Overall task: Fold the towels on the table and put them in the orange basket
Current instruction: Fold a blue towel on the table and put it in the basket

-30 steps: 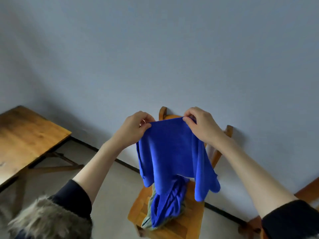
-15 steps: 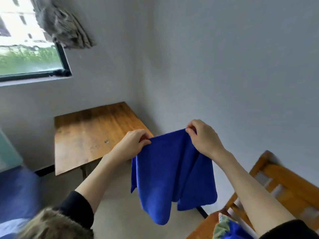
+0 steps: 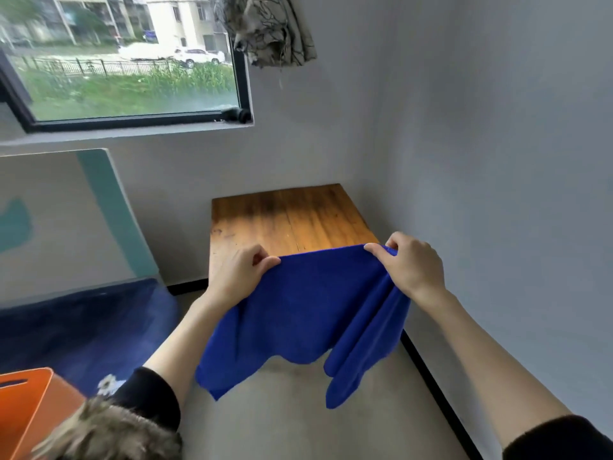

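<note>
A blue towel [image 3: 308, 313] hangs in the air, stretched between my two hands in front of the wooden table [image 3: 292, 217]. My left hand [image 3: 240, 272] pinches its top left corner. My right hand [image 3: 413, 263] pinches the top right corner, where the cloth bunches into folds. The towel's lower edge dangles loose above the floor. The orange basket [image 3: 31, 406] shows at the bottom left, partly cut off by the frame edge.
The table stands in the corner against grey walls, below a window [image 3: 126, 58]. A dark blue bed or couch [image 3: 76, 327] lies at the left. A patterned cloth [image 3: 268, 28] hangs by the window. Bare floor [image 3: 298, 419] lies under the towel.
The view has swung left from the chair to the table and window. Both hands kept hold of the blue towel and carried it off the chair toward the table.
</note>
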`<state>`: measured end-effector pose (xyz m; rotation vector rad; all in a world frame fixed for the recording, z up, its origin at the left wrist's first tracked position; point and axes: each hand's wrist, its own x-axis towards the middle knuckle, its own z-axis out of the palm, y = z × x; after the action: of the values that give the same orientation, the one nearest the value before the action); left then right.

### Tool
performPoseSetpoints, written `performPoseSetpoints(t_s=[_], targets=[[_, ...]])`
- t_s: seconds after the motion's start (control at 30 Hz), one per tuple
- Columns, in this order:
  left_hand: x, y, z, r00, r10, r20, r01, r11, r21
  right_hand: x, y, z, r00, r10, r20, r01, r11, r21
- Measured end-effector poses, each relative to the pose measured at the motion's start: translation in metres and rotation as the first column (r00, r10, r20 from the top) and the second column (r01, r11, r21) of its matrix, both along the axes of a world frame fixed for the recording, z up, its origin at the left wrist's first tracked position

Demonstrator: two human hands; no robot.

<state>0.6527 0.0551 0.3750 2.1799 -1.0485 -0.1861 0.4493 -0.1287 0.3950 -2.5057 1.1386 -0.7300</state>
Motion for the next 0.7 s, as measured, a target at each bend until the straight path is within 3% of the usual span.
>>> performPoseSetpoints(t_s=[0.17, 0.33, 0.53, 0.7], targets=[[0.054, -0.032, -0.021, 0.998, 0.053, -0.025, -0.049, 0.988, 0.146, 0.053, -0.059, -0.021, 0.977, 0.212, -0.037, -0.196, 0.948, 0.251], [0.086, -0.063, -0.031, 0.977, 0.212, -0.022, -0.209, 0.972, 0.112, 0.089, -0.122, -0.031, 0.898, 0.432, -0.089, -0.366, 0.843, 0.395], [0.117, -0.103, -0.044, 0.964, 0.261, -0.049, -0.251, 0.956, 0.150, 0.132, -0.187, -0.051, 0.934, 0.353, -0.052, -0.319, 0.891, 0.324], [0.154, -0.140, -0.063, 0.960, 0.255, -0.113, -0.229, 0.953, 0.200, 0.175, -0.223, -0.075, 0.956, 0.262, -0.136, -0.228, 0.948, 0.222]])
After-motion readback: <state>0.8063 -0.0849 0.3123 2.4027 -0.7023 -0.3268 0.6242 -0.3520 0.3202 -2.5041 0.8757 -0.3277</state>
